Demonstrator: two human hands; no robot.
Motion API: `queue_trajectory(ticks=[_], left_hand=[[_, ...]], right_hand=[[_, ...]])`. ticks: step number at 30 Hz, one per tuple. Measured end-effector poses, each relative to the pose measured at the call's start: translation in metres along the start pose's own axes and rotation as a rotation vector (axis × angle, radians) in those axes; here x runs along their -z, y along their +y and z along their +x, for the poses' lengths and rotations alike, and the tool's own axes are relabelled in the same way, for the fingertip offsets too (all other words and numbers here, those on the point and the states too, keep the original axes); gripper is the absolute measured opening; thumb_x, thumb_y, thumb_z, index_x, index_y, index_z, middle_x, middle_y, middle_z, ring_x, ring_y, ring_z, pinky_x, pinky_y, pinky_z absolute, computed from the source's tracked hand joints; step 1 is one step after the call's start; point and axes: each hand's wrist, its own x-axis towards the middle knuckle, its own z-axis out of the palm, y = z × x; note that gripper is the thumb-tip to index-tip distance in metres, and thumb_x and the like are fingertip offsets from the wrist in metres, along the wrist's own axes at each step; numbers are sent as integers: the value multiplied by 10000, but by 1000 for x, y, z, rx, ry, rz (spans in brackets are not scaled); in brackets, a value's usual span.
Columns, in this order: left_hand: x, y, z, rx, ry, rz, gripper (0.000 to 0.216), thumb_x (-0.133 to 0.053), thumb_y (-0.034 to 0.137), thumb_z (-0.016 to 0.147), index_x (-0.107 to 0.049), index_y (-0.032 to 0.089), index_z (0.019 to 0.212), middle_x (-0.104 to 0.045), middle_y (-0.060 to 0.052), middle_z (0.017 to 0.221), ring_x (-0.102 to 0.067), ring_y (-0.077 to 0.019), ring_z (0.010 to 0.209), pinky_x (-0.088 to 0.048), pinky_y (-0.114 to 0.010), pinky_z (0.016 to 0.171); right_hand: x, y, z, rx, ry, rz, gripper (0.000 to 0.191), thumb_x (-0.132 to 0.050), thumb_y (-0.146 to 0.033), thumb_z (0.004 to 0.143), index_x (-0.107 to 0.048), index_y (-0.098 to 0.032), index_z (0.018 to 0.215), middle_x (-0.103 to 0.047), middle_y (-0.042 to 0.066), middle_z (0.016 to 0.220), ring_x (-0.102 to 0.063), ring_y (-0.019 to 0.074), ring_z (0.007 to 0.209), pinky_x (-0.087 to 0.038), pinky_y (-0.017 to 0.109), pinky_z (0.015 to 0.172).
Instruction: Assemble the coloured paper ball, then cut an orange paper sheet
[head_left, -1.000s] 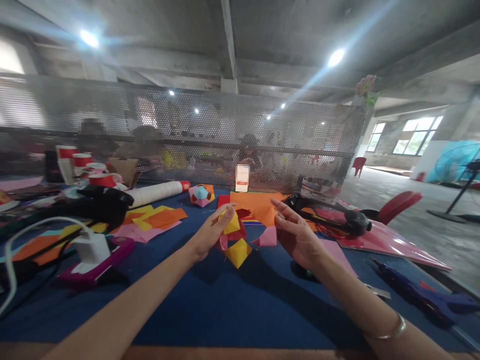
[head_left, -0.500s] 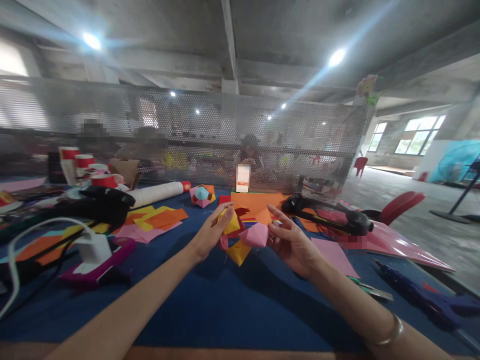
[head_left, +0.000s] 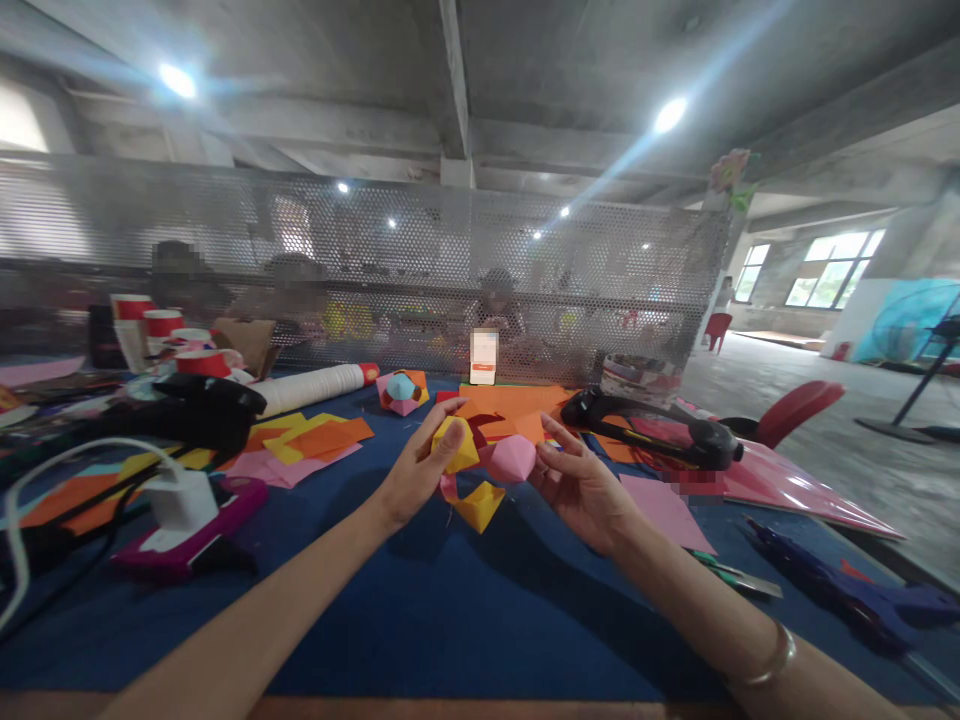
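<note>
Both hands hold a folded paper model above the blue tabletop, made of joined pink, yellow, orange and dark red pieces. My left hand grips its yellow part on the left, thumb on the near face. On the other side my right hand pinches the pink part with thumb and fingers; some of those fingers are hidden behind it. A yellow piece hangs at the model's lower side. Behind it lies orange paper. Farther back and left sits another paper model in light blue, pink and yellow.
Coloured paper sheets and a purple power strip with a white plug lie left. A stack of paper cups lies behind. To the right are a black lamp-like object, a pink sheet, scissors and a blue glue gun.
The paper model has turned slightly in my hands, so the pink part faces me more and the striped area behind it is less visible. The view has shifted a little.
</note>
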Motion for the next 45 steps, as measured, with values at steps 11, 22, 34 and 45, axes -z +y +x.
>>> queue_trajectory(ticks=[11, 22, 34, 45], left_hand=[[-1, 1, 0, -16, -30, 20, 561, -446, 609, 909, -426, 230, 1323, -499, -94, 1390, -505, -248, 1253, -407, -380, 1045], [0, 4, 1, -9, -66, 56, 565, -437, 607, 912, -426, 223, 1326, -512, -101, 1377, -496, -271, 1255, -388, -420, 1052], [-2, 2, 1, -12, -42, 130, 591, -429, 628, 902, -422, 210, 1320, -506, -115, 1355, -472, -272, 1262, -344, -431, 1080], [-6, 0, -1, -32, -11, 209, 581, -459, 613, 890, -411, 244, 1336, -431, -93, 1448, -349, -259, 1380, -259, -399, 1147]], right_hand=[[-2, 9, 0, -41, -28, 0, 378, -818, -72, 620, -623, -216, 911, -711, -26, 805, -683, 97, 691, -565, 212, 684], [1, 9, 1, -54, -35, -70, 351, -845, -199, 664, -617, -196, 930, -715, -29, 866, -683, 114, 688, -552, 249, 645], [-2, 13, 0, 27, 8, -157, 123, -651, -139, 869, -601, -142, 981, -597, -61, 737, -540, 46, 531, -473, 176, 500], [-2, 16, -2, 130, 95, -284, 206, -671, -168, 857, -576, -150, 1039, -597, -51, 772, -575, 68, 595, -510, 209, 555]])
